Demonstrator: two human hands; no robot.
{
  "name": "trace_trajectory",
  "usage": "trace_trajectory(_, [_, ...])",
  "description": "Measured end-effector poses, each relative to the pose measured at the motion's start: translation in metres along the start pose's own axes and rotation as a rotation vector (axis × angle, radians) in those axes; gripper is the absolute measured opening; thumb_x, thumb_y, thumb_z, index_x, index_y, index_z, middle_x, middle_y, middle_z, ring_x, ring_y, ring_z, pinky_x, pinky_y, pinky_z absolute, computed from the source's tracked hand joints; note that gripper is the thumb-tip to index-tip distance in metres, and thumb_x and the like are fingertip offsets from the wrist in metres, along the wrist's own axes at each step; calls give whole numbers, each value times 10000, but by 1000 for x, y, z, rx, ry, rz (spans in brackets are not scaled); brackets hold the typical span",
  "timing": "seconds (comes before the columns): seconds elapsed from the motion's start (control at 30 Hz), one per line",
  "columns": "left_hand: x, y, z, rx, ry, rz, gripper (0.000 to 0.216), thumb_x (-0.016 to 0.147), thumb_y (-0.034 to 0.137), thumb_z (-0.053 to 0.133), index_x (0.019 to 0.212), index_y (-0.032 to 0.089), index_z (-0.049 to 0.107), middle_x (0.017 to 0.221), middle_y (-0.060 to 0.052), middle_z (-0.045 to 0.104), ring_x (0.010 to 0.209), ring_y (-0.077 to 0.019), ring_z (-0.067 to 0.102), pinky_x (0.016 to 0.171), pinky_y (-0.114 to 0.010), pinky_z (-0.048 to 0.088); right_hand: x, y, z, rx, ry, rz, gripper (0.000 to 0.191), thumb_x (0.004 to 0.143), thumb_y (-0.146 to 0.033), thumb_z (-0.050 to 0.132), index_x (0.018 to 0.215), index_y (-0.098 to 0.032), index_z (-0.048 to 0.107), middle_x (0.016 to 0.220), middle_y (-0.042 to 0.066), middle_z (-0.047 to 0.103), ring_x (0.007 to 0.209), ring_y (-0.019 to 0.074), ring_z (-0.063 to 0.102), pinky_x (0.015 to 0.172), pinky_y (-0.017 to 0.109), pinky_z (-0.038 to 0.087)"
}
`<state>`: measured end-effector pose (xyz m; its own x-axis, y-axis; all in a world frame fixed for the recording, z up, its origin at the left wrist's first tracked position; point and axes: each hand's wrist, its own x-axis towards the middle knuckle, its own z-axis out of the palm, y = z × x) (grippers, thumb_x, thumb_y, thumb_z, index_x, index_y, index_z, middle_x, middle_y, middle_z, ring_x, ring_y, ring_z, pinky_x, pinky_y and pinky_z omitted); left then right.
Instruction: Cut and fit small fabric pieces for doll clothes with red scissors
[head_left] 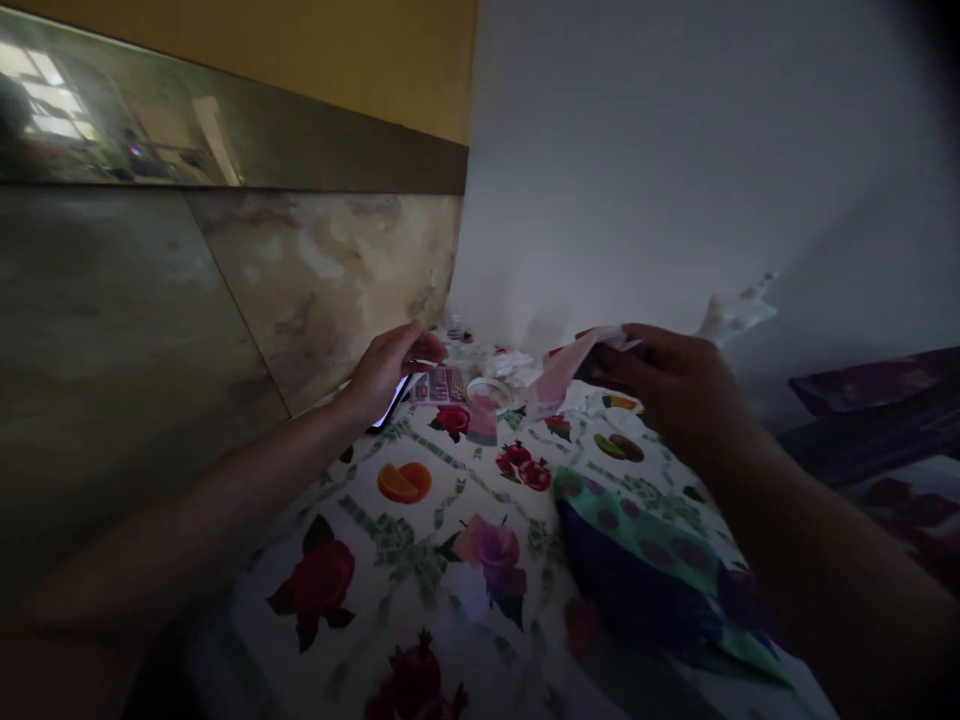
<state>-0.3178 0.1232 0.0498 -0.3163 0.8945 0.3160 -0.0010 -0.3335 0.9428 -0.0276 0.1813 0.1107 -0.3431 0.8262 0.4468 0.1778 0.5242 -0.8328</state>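
My right hand [664, 375] grips a thin pink sheet [566, 375], like paper or soft plastic, which hangs from the fingers toward the left. My left hand [394, 365] is raised over a phone [388, 405] with a lit screen, its fingers bent toward the thumb. Anything small between those fingertips is too dim to make out. Below and between the hands lie a pink printed sheet [442, 385], a round white lid or roll [491, 390] and a small pink piece [482, 420]. Crumpled clear plastic [514, 362] sits behind them.
A tablecloth with fruit and flowers [457, 490] covers the table. Folded green and dark blue cloth [645, 570] lies near my right forearm. A tiled wall [330, 280] borders the left side, a pale wall [637, 150] the back. A white object [735, 308] stands behind my right hand.
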Motion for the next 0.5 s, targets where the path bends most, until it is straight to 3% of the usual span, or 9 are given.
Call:
trace_trajectory(0.07, [2, -5, 0, 75, -11, 7, 412, 927, 528, 521, 775, 191, 703, 874, -79, 726, 857, -207, 681, 793, -328, 536, -12, -9, 3, -102, 61, -86, 188, 875, -381, 666, 910, -218, 753, 753, 3, 744, 750, 202, 735, 757, 362, 619])
trace_trajectory(0.13, [4, -9, 2, 229, -42, 35, 435, 953, 521, 436, 807, 188, 673, 908, -81, 720, 877, -207, 682, 804, -330, 537, -36, -7, 13, -307, 30, -143, 230, 925, -346, 603, 1037, -227, 765, 815, 24, 774, 744, 221, 743, 704, 358, 613])
trace_trajectory(0.2, [4, -14, 6, 393, -109, 68, 436, 970, 509, 382, 833, 193, 649, 930, -77, 713, 894, -209, 676, 815, -330, 531, -68, 2, 28, -426, -128, -157, 299, 941, -245, 513, 1118, -228, 753, 970, 54, 796, 789, 220, 761, 760, 365, 618])
trace_trajectory(0.3, [3, -25, 14, 541, -268, 100, 324, 939, 467, 479, 884, 202, 657, 926, -63, 714, 894, -226, 674, 817, -339, 520, -110, 13, 48, -480, -651, -144, 396, 932, -160, 476, 1227, -255, 722, 1248, 67, 747, 1127, 245, 716, 978, 384, 578])
trace_trajectory(0.33, [2, -30, 18, 590, -328, 114, 271, 916, 434, 522, 907, 203, 663, 939, -67, 717, 908, -240, 676, 827, -351, 519, -119, 14, 50, -482, -736, -151, 388, 902, -175, 540, 1232, -257, 727, 1321, 64, 715, 1211, 258, 675, 1035, 388, 550])
trace_trajectory(0.4, [0, -39, 26, 696, -440, 153, 202, 870, 351, 577, 967, 200, 669, 1007, -92, 718, 980, -279, 673, 878, -392, 515, -132, 10, 47, -512, -865, -84, 498, 856, -198, 624, 1352, -220, 669, 1469, 89, 612, 1364, 285, 558, 1126, 402, 481])
trace_trajectory(0.5, [-8, -50, 38, 833, -598, 209, 278, 809, 237, 613, 1081, 200, 657, 1191, -135, 690, 1151, -325, 631, 1005, -452, 480, -140, 1, 29, -522, -859, 49, 710, 832, -227, 689, 1518, -272, 511, 1582, 65, 489, 1450, 281, 456, 1173, 412, 430])
